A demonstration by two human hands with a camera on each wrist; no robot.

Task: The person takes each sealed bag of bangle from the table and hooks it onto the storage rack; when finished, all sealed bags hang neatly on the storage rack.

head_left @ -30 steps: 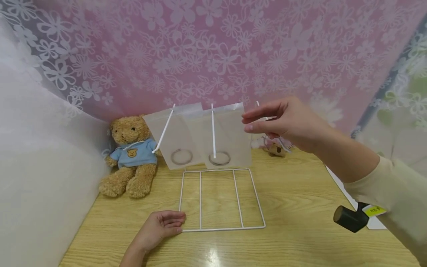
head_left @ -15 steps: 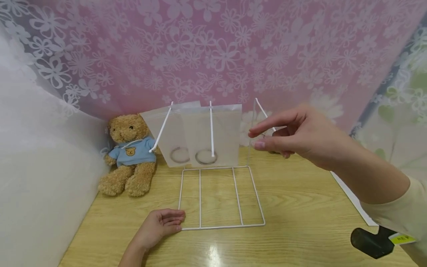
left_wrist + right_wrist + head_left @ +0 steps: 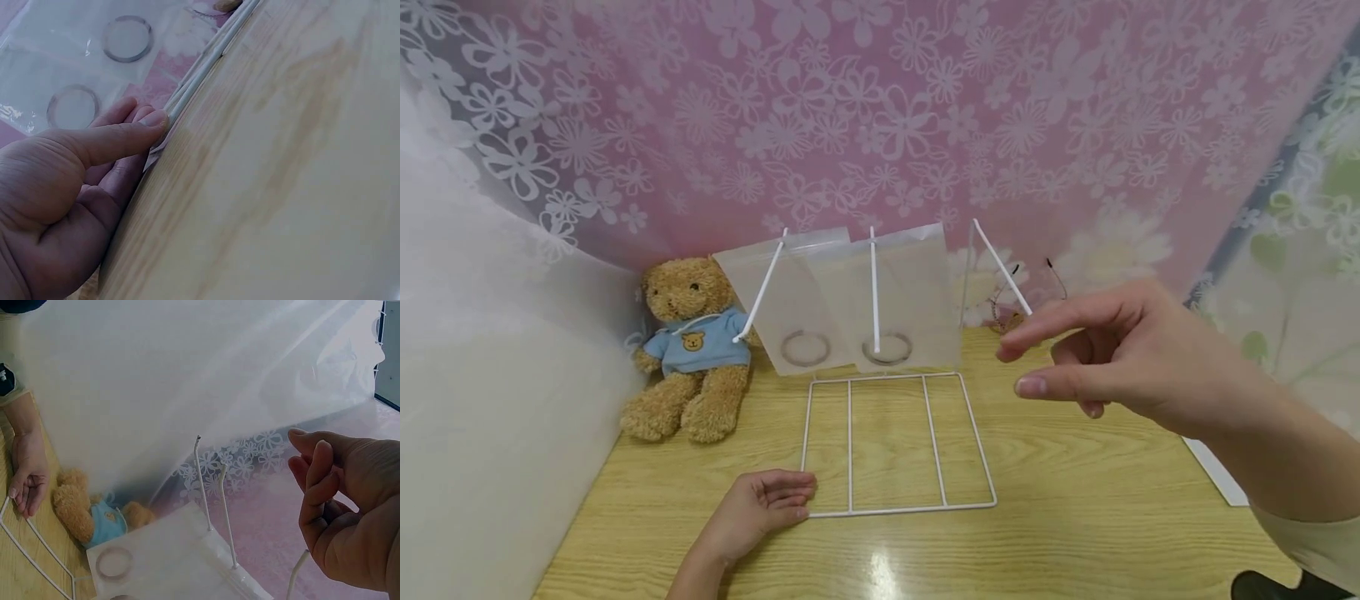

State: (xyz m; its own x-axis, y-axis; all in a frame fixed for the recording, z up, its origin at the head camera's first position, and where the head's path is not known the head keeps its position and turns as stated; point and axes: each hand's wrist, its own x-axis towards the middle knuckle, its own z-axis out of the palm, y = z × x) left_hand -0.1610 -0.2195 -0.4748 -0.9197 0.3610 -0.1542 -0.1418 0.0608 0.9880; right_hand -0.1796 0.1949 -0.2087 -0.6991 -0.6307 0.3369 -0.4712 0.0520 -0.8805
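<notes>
A white wire rack (image 3: 904, 509) stands on the wooden table, its base frame flat and its prongs pointing forward. On the left and middle prongs hang two clear bags, the left bag (image 3: 808, 287) and the right bag (image 3: 921, 292); each has a ring-shaped bangle (image 3: 910, 348) at its bottom. The right prong (image 3: 1002, 267) carries nothing. My left hand (image 3: 760, 510) pinches the front left corner of the base, thumb on the wire (image 3: 194, 81) in the left wrist view. Right of the rack, my right hand (image 3: 1135, 358) is in the air, fingers loosely bent, holding nothing.
A teddy bear (image 3: 703, 346) in a blue top sits left of the rack. Behind the right prong lies a small item with a cord (image 3: 1011, 321), partly hidden. A white flat edge (image 3: 1217, 475) shows at the right. A pink flowered curtain (image 3: 880, 125) hangs behind.
My right hand has moved away from the right bag, rightward and down. That bag swung left, then back right on its prong. My left hand has stayed on the rack's corner.
</notes>
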